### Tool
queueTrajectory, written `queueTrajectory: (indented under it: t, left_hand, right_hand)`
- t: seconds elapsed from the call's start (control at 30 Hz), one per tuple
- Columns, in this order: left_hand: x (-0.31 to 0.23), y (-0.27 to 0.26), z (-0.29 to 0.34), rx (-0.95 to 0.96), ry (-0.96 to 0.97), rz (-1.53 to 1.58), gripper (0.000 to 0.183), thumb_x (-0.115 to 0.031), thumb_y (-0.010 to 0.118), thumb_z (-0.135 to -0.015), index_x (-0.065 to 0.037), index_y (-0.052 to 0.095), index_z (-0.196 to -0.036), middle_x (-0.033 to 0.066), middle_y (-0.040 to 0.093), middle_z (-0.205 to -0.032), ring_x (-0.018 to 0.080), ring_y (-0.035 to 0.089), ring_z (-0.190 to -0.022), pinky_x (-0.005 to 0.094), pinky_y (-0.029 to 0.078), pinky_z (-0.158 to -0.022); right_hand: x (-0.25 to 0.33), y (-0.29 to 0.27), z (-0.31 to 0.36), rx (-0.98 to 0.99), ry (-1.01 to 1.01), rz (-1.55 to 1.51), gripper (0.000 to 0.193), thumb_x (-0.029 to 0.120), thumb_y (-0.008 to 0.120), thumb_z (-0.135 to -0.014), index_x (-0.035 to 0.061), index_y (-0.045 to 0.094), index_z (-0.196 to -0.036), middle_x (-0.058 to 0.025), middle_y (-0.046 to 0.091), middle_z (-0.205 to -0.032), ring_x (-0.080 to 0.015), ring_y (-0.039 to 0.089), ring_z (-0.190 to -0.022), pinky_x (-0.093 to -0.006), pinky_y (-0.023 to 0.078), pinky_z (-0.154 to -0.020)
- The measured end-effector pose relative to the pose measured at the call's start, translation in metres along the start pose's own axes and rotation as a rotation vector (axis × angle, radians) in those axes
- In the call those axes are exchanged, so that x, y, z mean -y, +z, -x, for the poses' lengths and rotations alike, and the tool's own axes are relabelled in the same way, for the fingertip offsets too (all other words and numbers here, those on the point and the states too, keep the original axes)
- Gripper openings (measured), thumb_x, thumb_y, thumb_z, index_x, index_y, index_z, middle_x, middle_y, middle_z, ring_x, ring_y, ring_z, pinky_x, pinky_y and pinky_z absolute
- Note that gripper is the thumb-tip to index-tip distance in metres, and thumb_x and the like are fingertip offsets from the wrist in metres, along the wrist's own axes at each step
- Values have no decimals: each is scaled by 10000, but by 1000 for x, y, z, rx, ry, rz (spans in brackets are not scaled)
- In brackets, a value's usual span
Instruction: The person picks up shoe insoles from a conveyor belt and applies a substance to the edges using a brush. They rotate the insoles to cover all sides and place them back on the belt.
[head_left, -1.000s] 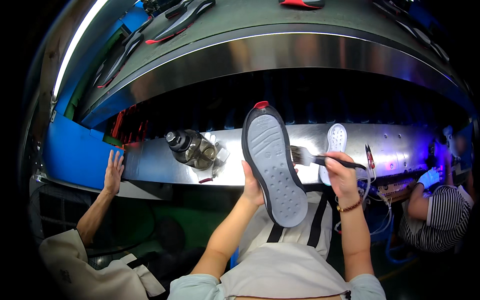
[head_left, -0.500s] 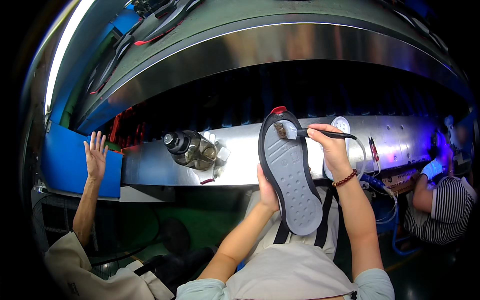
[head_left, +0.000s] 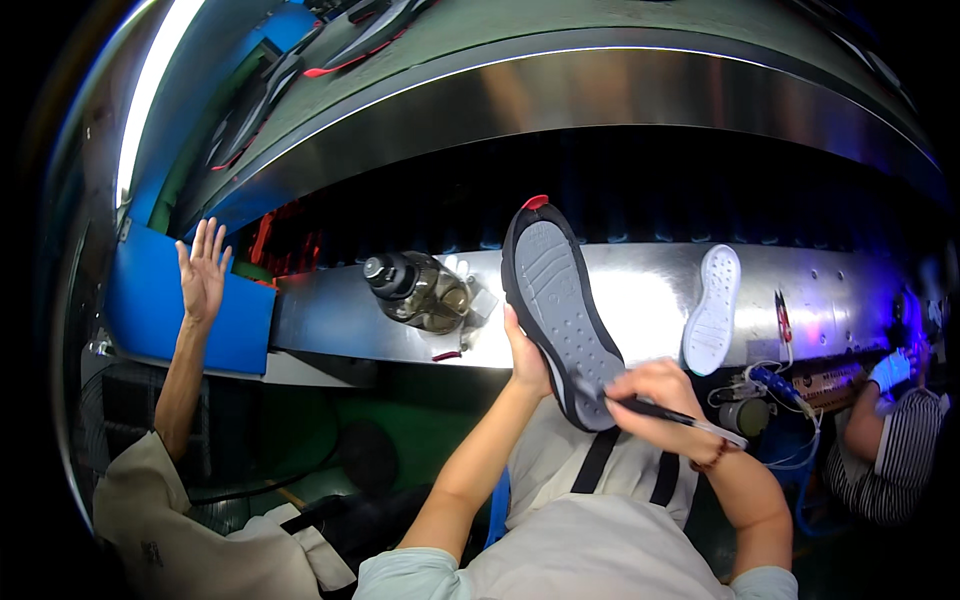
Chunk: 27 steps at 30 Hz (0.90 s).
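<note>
My left hand (head_left: pixel 528 358) grips the left edge of a shoe sole (head_left: pixel 555 290), which has a grey studded inside, a black rim and a red toe tip. The sole is held tilted above my lap, toe end away from me. In my right hand (head_left: pixel 655 395) is a glue brush, its black handle (head_left: pixel 645 407) running back to a pale hose. My right fingers are closed round it, close over the heel end of the sole. Hand and blur hide the brush's bristles.
A dark plastic bottle (head_left: pixel 425 300) and a white sole (head_left: pixel 712 310) are on the metal bench (head_left: pixel 640 285). Red-handled tweezers (head_left: pixel 783 315) lie farther right, near cables. Co-workers flank me: a raised open hand (head_left: pixel 203 280) at left, a gloved hand (head_left: pixel 888 370) at right.
My right hand has moved the brush from the toe end of the sole down to the heel. The sole has shifted slightly left and tilts more, uncovering the white sole behind.
</note>
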<state>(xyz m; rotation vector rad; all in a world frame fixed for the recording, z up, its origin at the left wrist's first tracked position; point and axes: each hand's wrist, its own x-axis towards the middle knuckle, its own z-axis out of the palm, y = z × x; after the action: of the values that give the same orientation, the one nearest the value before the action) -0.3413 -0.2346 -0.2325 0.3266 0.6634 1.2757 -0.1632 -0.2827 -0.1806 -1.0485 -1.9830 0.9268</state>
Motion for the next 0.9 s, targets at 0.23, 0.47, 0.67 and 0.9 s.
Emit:
queueTrajectory:
  t: [0.23,0.47,0.67,0.9]
  left_hand:
    - [-4,31,33,388,-194,44,860,-693,61,-737,-47,288,-1257,141,433,-1176,267,471,-1032,389,376,-890]
    - [-3,39,26,346,-195,353,833,-685,80,-747,-68,268,-1274,120,384,-1229,245,402,-1108,373,322,-940]
    - [-4,49,29,201,-144,23,825,-673,53,-756,-60,279,-1259,119,414,-1191,234,444,-1057,365,359,-903]
    - [-8,51,17,268,44,-93,833,-688,103,-744,-54,285,-1252,172,426,-1160,281,467,-1022,388,393,-862]
  right_hand:
    - [17,-46,-47,-140,113,-588,139,9,614,-700,-13,605,-837,-62,613,-759,-90,569,-667,-196,461,-590]
    - [25,-36,-47,88,-147,-462,147,73,679,-616,20,636,-747,-88,619,-765,-155,578,-703,-269,437,-688]
    - [15,-45,-53,-92,2,-476,142,22,629,-661,7,627,-803,-87,616,-763,-139,578,-727,-248,452,-634]
    - [21,-54,-39,-8,179,-718,149,5,640,-657,20,636,-805,-94,611,-840,-149,554,-770,-270,421,-731]
